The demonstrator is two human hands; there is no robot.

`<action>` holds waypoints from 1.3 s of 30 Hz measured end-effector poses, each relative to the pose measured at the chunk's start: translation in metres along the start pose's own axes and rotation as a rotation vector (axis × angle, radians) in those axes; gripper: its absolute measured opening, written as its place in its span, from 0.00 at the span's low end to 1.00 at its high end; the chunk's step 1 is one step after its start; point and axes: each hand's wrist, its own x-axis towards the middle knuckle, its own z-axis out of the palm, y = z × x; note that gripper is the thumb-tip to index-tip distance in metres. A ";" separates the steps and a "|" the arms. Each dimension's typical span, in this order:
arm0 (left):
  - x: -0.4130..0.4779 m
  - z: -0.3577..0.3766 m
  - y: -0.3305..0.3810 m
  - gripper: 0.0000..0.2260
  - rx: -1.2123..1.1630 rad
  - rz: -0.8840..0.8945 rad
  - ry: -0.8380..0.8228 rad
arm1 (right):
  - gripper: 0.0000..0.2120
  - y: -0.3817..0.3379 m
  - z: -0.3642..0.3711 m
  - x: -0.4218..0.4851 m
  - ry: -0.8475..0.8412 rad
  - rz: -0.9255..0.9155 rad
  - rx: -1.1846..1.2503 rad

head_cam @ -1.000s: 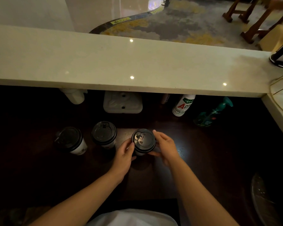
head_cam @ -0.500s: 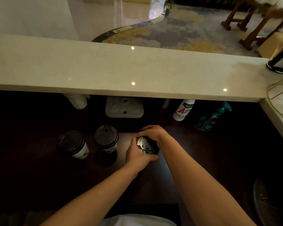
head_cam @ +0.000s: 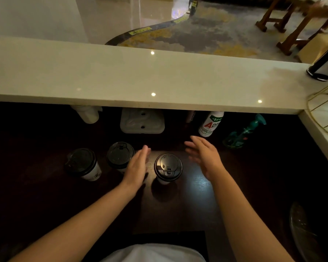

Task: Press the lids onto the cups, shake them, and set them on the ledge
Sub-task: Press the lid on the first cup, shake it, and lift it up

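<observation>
Cups first: from the head view we've got three on the dark lower counter (head_cam: 206, 195), all wearing black lids. The middle-front cup (head_cam: 168, 168) stands upright between our hands, touching neither. The second cup (head_cam: 120, 155) sits just behind our left hand (head_cam: 137, 167), and the third cup (head_cam: 83, 164) is further left, leaning a bit in this wide lens. Left hand is flat, fingers pressed together, palm facing the cup. Right hand (head_cam: 204, 157) is open with fingers loosely spread, holding nothing.

What worries us: we can't tell if that front lid (head_cam: 168, 166) is seated all round, so a shake could pop it and spill. Also the pale ledge (head_cam: 121, 78) overhangs the counter, so lifting straight up risks clipping its edge. And our left hand could nudge the second cup over.
</observation>
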 end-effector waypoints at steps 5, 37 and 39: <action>0.012 0.003 -0.018 0.19 -0.098 -0.058 0.035 | 0.12 0.052 -0.005 -0.031 0.013 0.103 0.052; -0.007 0.030 -0.046 0.23 -0.015 -0.072 -0.147 | 0.13 0.048 0.023 0.010 0.038 0.189 0.131; -0.006 0.026 -0.045 0.24 0.028 -0.049 -0.168 | 0.16 0.049 0.020 0.008 -0.002 0.207 0.137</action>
